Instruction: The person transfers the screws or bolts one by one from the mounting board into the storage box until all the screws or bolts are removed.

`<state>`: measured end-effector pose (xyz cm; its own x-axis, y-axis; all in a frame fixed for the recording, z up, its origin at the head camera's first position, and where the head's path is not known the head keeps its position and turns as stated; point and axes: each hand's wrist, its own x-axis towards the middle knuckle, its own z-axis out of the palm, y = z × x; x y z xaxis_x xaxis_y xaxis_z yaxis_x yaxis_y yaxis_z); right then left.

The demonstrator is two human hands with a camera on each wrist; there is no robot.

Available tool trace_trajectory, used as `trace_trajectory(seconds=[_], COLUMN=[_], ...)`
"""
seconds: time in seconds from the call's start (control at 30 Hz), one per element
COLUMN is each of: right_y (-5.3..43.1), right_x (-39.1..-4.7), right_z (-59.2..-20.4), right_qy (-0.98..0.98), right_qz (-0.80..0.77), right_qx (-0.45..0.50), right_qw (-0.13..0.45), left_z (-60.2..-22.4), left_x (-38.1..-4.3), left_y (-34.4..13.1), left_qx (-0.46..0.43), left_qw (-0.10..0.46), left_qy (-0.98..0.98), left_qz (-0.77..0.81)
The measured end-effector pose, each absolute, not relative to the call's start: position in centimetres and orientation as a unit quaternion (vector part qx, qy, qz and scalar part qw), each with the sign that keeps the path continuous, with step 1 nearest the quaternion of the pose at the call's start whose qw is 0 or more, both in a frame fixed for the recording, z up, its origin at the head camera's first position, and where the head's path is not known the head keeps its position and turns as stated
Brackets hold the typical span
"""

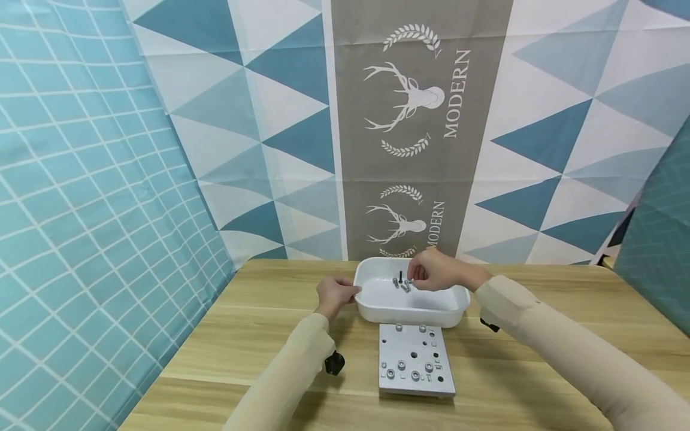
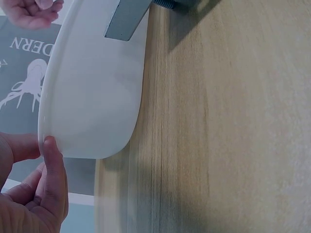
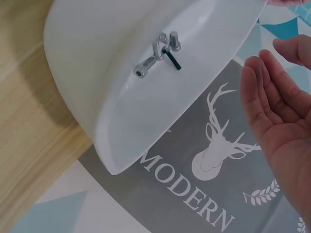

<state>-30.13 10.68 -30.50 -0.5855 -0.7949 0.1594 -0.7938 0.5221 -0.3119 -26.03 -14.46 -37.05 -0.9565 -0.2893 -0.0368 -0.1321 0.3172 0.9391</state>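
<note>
My left hand (image 1: 331, 293) pinches the left rim of a white plastic tray (image 1: 409, 315). In the left wrist view, its thumb and forefinger (image 2: 52, 160) meet across the tray's edge. Over the tray's inside is my right hand (image 1: 438, 269), its fingers loosely bent. Nothing shows between those fingers (image 3: 252, 92) in the right wrist view. Several silver socket-head screws (image 3: 156, 51) lie together on the tray floor, along with a black screw (image 3: 172, 59). In the head view, the right fingertips overlap the edge of this small pile.
A silver metal plate (image 1: 396, 348) with holes and several socket-head bolts (image 1: 401, 364) stands just in front of the tray on the wooden table (image 1: 259, 335). Threaded bolt ends (image 2: 165, 4) project below it. Behind the table hangs a patterned curtain (image 1: 291, 120).
</note>
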Motion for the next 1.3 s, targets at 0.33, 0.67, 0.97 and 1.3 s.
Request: trace_trajectory(seconds=[0.33, 0.67, 0.97, 1.3], right_y=[11.0, 10.7, 10.5, 10.3], right_x=[-28.0, -26.0, -23.8, -21.1], right_z=[-31.0, -31.7, -32.5, -33.2], right_qy=[0.865, 0.842, 0.831, 0.808], right_qz=[-0.188, -0.206, -0.211, -0.206], right_qx=[-0.465, -0.499, -0.514, -0.551], right_qw=[0.010, 0.011, 0.027, 0.037], left_z=[-36.8, -36.6, -36.7, -36.6], left_x=[-25.8, -25.9, -25.9, -25.8], left_y=[-14.4, -14.4, -14.4, -14.3], left_qx=[0.119, 0.117, 0.117, 0.116], left_qw=[0.074, 0.074, 0.073, 0.074], left_qy=[-0.805, -0.802, -0.803, -0.800], left_qz=[-0.576, -0.582, -0.580, -0.584])
